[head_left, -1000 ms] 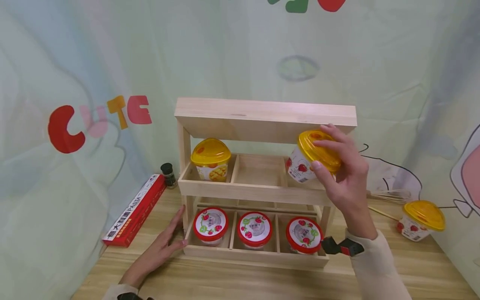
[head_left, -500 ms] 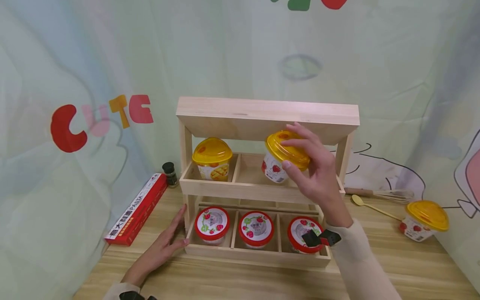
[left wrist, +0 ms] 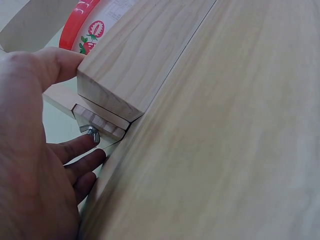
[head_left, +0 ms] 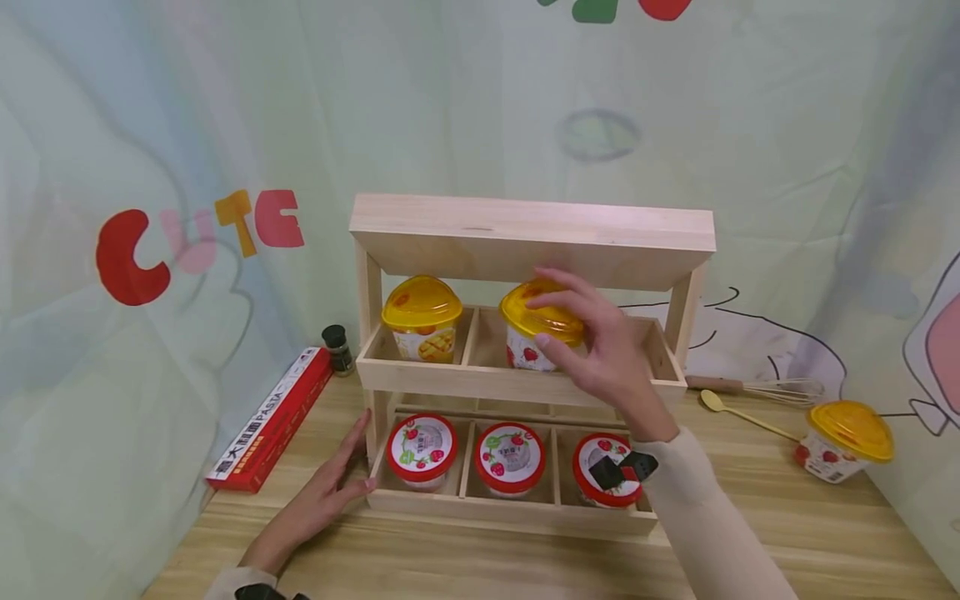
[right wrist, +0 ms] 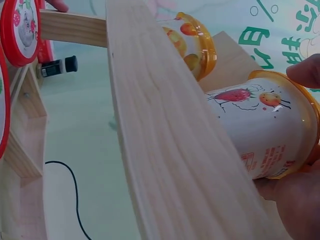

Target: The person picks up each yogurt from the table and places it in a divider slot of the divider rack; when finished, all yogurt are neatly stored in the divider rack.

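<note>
My right hand [head_left: 611, 354] grips a strawberry-print yogurt cup [right wrist: 265, 120] by its yellow lid. The cup's base is down inside the middle compartment of the upper tier of a wooden rack [head_left: 480, 383]. Beside it, in the left compartment, stands another yellow-lidded cup [head_left: 422, 321] with a waffle picture. The lower tier holds red-rimmed cups, at left [head_left: 422, 450], middle [head_left: 510, 458] and right [head_left: 606, 471]. My left hand [head_left: 318, 500] rests at the rack's lower left corner; its thumb touches the front board and the other fingers lie near a wing nut [left wrist: 91, 132].
A red pasta box [head_left: 270, 421] and a black-capped jar [head_left: 337, 350] are left of the rack. To the right lie a whisk [head_left: 772, 389], a yellow spoon [head_left: 742, 414] and another yellow-lidded cup [head_left: 843, 442]. The rack's slanted top board [head_left: 532, 225] overhangs the upper tier.
My right hand has carried the strawberry cup leftward from the right compartment and lowered it, now upright, into the middle one. My left hand has stayed at the rack's corner.
</note>
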Motion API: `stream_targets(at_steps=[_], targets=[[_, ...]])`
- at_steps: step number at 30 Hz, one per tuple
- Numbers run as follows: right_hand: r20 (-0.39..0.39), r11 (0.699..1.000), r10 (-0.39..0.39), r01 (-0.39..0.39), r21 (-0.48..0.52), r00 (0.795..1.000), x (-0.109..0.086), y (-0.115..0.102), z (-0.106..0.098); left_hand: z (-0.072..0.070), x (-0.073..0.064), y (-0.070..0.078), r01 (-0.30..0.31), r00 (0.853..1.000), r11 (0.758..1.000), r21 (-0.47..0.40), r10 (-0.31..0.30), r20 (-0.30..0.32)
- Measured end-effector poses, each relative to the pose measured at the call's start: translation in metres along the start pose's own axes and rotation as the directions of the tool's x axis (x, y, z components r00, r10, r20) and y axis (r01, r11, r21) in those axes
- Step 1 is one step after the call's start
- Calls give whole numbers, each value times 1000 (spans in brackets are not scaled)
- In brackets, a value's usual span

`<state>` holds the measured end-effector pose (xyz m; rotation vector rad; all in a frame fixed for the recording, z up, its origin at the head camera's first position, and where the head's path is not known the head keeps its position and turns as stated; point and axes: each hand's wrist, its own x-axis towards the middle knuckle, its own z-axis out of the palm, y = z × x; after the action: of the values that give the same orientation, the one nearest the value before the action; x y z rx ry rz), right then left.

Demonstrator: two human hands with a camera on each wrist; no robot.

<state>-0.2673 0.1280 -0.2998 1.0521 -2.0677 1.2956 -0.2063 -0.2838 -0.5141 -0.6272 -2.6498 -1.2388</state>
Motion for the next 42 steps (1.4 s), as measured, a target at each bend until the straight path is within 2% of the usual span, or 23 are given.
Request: stream_targets(at_steps=[6,12,18,24,35,42], targets=[[104,996,49,-40,-79,993,1,8,6,2,0,-1,-20,1000,999,-35,20,-10],[124,994,47,-33,-107,991,2,9,6,2,1,-4,-28,1000,998,-55,27,-9],[102,994,43,-33,-103,994,1,6,1,3,1,-3,-31,1000,997,-74,30,-6],[68,991,43,-34,-132,997,-4,4,-14,4,1,-6,-33,999,995,-91,32,-4],[2,975,32,-31,-218,999,-24,4,-42,2,0,-8,-21,1000,996,-89,21,0],[-45,963,71,-80,-256,996,-41,3,-63,2,0,-7,-45,999,994,-104,45,-8]])
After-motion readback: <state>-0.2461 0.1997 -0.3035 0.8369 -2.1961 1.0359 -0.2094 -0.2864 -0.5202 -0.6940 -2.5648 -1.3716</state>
